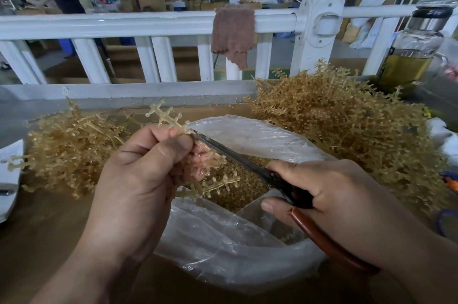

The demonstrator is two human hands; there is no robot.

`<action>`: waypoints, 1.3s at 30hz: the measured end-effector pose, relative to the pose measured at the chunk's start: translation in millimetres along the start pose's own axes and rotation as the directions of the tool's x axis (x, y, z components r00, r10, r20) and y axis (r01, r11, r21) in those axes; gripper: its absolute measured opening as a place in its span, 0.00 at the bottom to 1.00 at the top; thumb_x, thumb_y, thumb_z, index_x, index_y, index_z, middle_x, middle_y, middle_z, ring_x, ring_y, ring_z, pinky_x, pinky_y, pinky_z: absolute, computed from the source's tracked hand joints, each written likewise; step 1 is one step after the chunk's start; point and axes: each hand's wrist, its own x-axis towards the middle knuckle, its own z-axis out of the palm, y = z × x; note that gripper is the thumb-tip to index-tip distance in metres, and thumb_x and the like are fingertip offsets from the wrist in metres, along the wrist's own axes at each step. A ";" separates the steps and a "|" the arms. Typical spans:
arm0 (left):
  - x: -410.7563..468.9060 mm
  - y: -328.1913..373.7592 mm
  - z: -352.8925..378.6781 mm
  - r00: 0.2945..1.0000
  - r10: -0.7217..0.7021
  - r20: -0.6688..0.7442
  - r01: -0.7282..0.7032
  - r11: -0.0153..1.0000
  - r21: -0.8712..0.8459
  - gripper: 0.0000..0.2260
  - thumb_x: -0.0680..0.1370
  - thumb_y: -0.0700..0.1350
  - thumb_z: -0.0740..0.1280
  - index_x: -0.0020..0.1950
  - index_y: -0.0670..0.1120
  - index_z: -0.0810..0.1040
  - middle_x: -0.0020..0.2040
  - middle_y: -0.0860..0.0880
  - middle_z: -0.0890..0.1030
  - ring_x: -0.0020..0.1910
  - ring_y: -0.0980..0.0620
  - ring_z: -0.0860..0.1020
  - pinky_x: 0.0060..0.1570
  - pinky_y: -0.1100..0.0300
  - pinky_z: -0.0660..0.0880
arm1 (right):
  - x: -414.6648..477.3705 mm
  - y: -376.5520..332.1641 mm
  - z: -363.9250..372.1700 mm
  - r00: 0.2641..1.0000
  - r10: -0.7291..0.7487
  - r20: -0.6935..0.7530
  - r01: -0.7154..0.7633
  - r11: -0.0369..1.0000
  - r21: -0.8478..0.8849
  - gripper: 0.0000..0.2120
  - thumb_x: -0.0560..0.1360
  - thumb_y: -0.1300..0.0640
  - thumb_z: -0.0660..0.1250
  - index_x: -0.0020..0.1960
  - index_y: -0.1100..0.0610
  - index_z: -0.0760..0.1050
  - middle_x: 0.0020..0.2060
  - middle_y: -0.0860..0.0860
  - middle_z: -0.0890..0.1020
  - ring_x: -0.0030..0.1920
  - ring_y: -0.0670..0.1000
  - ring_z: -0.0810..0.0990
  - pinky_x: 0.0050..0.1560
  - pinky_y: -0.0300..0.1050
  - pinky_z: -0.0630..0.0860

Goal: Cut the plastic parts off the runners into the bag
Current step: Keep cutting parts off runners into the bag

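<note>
The left hand [138,174] is closest, its fingers and thumb curled round a tan runner [168,115] held over the open mouth of the clear bag [223,241]. The runner's long axis slants from far upper left down to the lower right, and its lower branches hang above the loose cut parts [238,197] in the bag. The right hand [334,194] grips the scissors [230,152]. Their blades come in from the right and point up-left, with the tip meeting the runner just beside the left thumb. Any snip there should drop straight into the bag. Heaps of runners [342,125] lie on the table [37,241] on both sides.
</note>
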 end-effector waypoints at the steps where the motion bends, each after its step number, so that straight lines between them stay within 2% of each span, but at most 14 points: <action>1: 0.2 -0.5 -0.6 1.000 0.000 0.000 0.000 1.000 0.001 0.07 0.71 0.39 0.70 0.35 0.49 0.81 0.34 0.48 0.81 0.30 0.52 0.79 0.30 0.61 0.78 | -0.2 0.0 -0.2 1.000 0.002 0.004 -0.002 1.000 -0.002 0.26 0.71 0.35 0.59 0.62 0.47 0.78 0.26 0.39 0.72 0.32 0.41 0.76 0.29 0.31 0.69; 6: 0.4 -2.7 -4.2 1.000 0.002 0.005 -0.002 1.000 -0.005 0.03 0.67 0.44 0.74 0.37 0.49 0.81 0.35 0.47 0.82 0.31 0.50 0.80 0.31 0.60 0.78 | 0.2 -0.1 -0.3 1.000 0.022 0.021 -0.022 1.000 0.003 0.26 0.71 0.33 0.59 0.60 0.46 0.79 0.26 0.39 0.71 0.34 0.40 0.77 0.30 0.29 0.68; 8: 0.1 -3.3 -5.6 1.000 -0.003 0.002 0.003 1.000 -0.008 0.03 0.67 0.45 0.74 0.37 0.49 0.81 0.36 0.47 0.81 0.31 0.50 0.79 0.33 0.60 0.78 | 0.3 -0.1 0.4 0.999 0.033 0.037 -0.032 0.999 -0.007 0.24 0.71 0.33 0.60 0.59 0.46 0.78 0.27 0.40 0.72 0.34 0.41 0.76 0.31 0.31 0.69; 13: -0.3 -1.3 -5.1 1.000 -0.006 0.008 0.006 1.000 -0.011 0.03 0.67 0.44 0.74 0.37 0.49 0.81 0.36 0.47 0.82 0.33 0.51 0.80 0.32 0.59 0.79 | 0.2 -0.4 0.5 1.000 0.023 0.013 -0.023 1.000 -0.010 0.27 0.71 0.32 0.58 0.60 0.48 0.78 0.27 0.40 0.72 0.34 0.41 0.77 0.31 0.32 0.70; 15: -0.1 -0.6 -3.8 1.000 -0.006 0.011 0.006 1.000 -0.003 0.05 0.68 0.41 0.74 0.36 0.49 0.81 0.36 0.47 0.82 0.33 0.52 0.80 0.32 0.59 0.79 | 0.2 -0.7 0.1 1.000 0.022 0.016 -0.021 1.000 -0.015 0.27 0.71 0.32 0.59 0.60 0.49 0.78 0.27 0.40 0.72 0.34 0.41 0.77 0.31 0.32 0.70; 19: -0.2 -1.1 -2.4 1.000 -0.009 -0.003 0.009 1.000 -0.004 0.06 0.72 0.40 0.70 0.36 0.49 0.81 0.36 0.47 0.82 0.32 0.51 0.79 0.33 0.59 0.79 | 1.4 -0.4 -0.1 1.000 0.016 0.019 -0.015 1.000 -0.020 0.27 0.71 0.33 0.58 0.62 0.48 0.78 0.28 0.40 0.74 0.33 0.42 0.77 0.31 0.34 0.71; 24: -0.1 -0.6 -3.3 1.000 -0.019 0.014 0.019 1.000 -0.013 0.06 0.70 0.39 0.72 0.36 0.49 0.81 0.36 0.48 0.82 0.34 0.53 0.80 0.34 0.60 0.79 | 0.8 -0.8 0.4 1.000 0.018 0.022 -0.017 1.000 -0.016 0.28 0.71 0.32 0.57 0.62 0.47 0.78 0.27 0.41 0.74 0.32 0.42 0.77 0.29 0.34 0.70; 29: 0.2 -2.0 -5.6 1.000 -0.024 0.018 0.024 1.000 -0.015 0.05 0.69 0.40 0.73 0.37 0.49 0.81 0.37 0.46 0.81 0.33 0.50 0.79 0.34 0.59 0.79 | 0.7 0.0 0.9 0.999 0.027 0.037 -0.027 1.000 -0.016 0.30 0.71 0.31 0.57 0.64 0.47 0.77 0.29 0.40 0.75 0.35 0.42 0.78 0.32 0.37 0.72; 31: -0.2 -1.9 -6.9 1.000 -0.021 0.023 0.021 1.000 -0.023 0.03 0.68 0.43 0.74 0.38 0.49 0.81 0.38 0.46 0.81 0.34 0.50 0.79 0.35 0.59 0.79 | 0.4 0.1 1.0 0.999 0.027 0.038 -0.026 0.999 -0.022 0.29 0.71 0.32 0.58 0.64 0.47 0.76 0.29 0.40 0.74 0.35 0.42 0.77 0.33 0.37 0.72; 34: -0.5 -1.8 -6.5 1.000 -0.017 0.015 0.017 1.000 -0.014 0.03 0.68 0.45 0.73 0.37 0.49 0.81 0.37 0.47 0.81 0.34 0.51 0.79 0.35 0.60 0.79 | -0.8 1.8 1.6 0.999 0.030 0.033 -0.028 0.999 -0.035 0.25 0.71 0.32 0.60 0.60 0.47 0.76 0.30 0.41 0.75 0.35 0.42 0.77 0.34 0.40 0.73; 39: -0.4 -1.4 -3.8 1.000 -0.012 0.015 0.012 1.000 0.007 0.06 0.72 0.39 0.71 0.36 0.49 0.81 0.36 0.48 0.81 0.33 0.52 0.79 0.33 0.60 0.79 | -0.7 4.8 2.9 0.999 0.050 0.011 -0.050 0.998 -0.023 0.25 0.69 0.31 0.61 0.60 0.44 0.72 0.31 0.41 0.76 0.38 0.41 0.77 0.40 0.40 0.73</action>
